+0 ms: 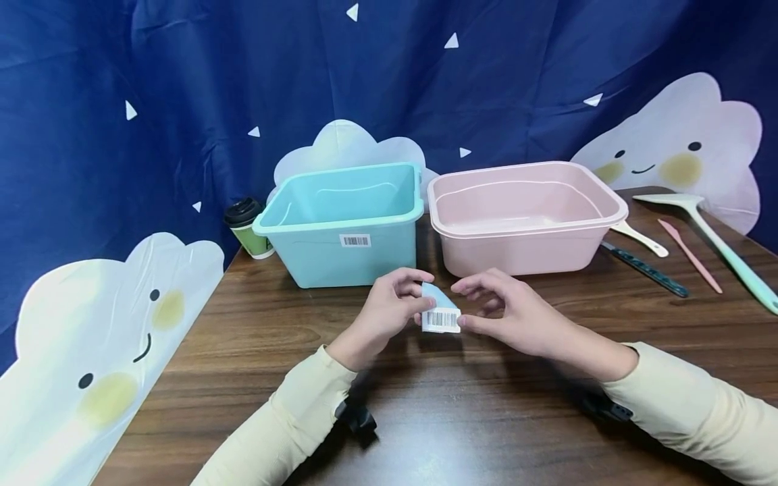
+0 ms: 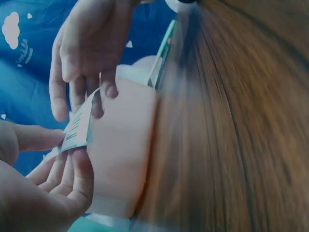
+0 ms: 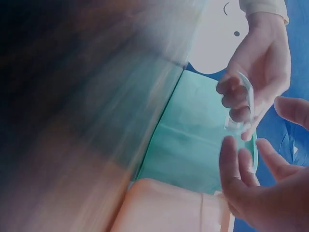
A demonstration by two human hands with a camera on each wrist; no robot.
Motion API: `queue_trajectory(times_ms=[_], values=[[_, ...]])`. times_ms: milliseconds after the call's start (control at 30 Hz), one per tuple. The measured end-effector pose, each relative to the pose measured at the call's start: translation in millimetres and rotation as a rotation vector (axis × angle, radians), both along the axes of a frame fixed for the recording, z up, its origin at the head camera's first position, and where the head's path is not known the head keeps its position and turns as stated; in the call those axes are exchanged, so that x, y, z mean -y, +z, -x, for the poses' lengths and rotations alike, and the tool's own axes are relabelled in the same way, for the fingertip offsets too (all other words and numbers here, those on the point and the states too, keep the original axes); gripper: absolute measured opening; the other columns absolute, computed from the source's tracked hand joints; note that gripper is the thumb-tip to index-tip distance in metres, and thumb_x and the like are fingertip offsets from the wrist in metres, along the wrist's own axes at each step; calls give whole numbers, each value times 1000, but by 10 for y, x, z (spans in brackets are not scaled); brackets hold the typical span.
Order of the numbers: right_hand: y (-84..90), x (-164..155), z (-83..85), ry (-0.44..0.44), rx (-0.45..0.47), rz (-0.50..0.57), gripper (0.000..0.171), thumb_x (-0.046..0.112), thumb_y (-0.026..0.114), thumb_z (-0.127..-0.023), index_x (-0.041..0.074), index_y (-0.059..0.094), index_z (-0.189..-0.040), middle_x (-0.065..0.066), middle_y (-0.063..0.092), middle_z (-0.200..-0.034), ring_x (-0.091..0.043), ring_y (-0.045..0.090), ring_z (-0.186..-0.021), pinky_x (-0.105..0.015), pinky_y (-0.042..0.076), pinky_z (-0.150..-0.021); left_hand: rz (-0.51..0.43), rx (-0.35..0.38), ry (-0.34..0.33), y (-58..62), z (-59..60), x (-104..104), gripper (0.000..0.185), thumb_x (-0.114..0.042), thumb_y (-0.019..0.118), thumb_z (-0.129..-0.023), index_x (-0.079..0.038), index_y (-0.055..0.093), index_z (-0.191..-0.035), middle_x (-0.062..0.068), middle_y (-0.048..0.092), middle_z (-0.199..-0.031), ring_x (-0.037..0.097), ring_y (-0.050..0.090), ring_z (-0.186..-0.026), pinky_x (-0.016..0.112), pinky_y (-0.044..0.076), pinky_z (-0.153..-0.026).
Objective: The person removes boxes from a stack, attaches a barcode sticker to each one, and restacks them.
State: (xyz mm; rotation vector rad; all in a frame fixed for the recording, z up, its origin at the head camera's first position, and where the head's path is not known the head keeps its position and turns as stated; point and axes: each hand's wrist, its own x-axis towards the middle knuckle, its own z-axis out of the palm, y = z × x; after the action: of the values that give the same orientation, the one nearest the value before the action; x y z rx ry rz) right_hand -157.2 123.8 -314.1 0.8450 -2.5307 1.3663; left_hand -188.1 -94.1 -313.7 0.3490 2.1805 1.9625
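My left hand (image 1: 392, 304) pinches a small piece of light blue paper (image 1: 433, 294) between thumb and fingers, above the table in front of the two bins. Along the paper's lower part is a white barcode label (image 1: 442, 320). In the left wrist view the barcode label (image 2: 76, 126) looks slightly bent. My right hand (image 1: 516, 310) hovers at the right side, fingers loosely bent and thumb tip close to the label's edge. From the right wrist view, the right hand (image 3: 260, 186) appears apart from the paper (image 3: 248, 94). A similar barcode label (image 1: 355, 240) is on the teal bin's front.
Behind my hands stand a teal bin (image 1: 340, 260) and a pink basin (image 1: 516, 253). A lidded green cup (image 1: 250, 236) is at the left. On the right lie a dark-handled knife (image 1: 647, 270), a white handle (image 1: 641, 238), a pink tool (image 1: 693, 256) and a long mint-handled tool (image 1: 729, 243).
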Motion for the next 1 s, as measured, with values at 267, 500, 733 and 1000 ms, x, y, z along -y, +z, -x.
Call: queue_trajectory(times_ms=[267, 500, 733, 1000], values=[[-13, 51, -51, 33, -284, 117, 53, -7, 84, -75, 5, 65, -124, -8, 65, -122, -11, 63, -104, -18, 55, -85, -133, 2, 56, 96, -102, -83, 36, 10, 67, -87, 2, 62, -123, -1, 67, -81, 6, 63, -72, 28, 53, -68], [-6, 62, -65, 78, -273, 163, 52, -10, 81, -76, 2, 65, -124, -11, 69, -121, -6, 66, -99, -16, 54, -87, -220, 43, 28, 153, -174, -124, 36, 11, 66, -88, 3, 62, -122, 6, 71, -85, 6, 63, -71, 22, 52, -67], [8, 74, -76, 72, -338, 224, 48, -19, 78, -74, -2, 67, -117, -14, 71, -112, -5, 65, -88, -16, 57, -80, -218, 24, -2, 193, -197, -117, 32, 7, 67, -89, 6, 61, -121, -2, 69, -80, 9, 64, -71, 24, 54, -68], [32, 59, -73, -14, -331, 235, 44, -19, 76, -76, -4, 67, -116, -14, 75, -101, 0, 65, -83, -14, 56, -73, -93, -152, 42, 323, -220, -10, 23, -1, 74, -87, 2, 70, -109, 1, 69, -84, 10, 66, -72, 23, 54, -69]])
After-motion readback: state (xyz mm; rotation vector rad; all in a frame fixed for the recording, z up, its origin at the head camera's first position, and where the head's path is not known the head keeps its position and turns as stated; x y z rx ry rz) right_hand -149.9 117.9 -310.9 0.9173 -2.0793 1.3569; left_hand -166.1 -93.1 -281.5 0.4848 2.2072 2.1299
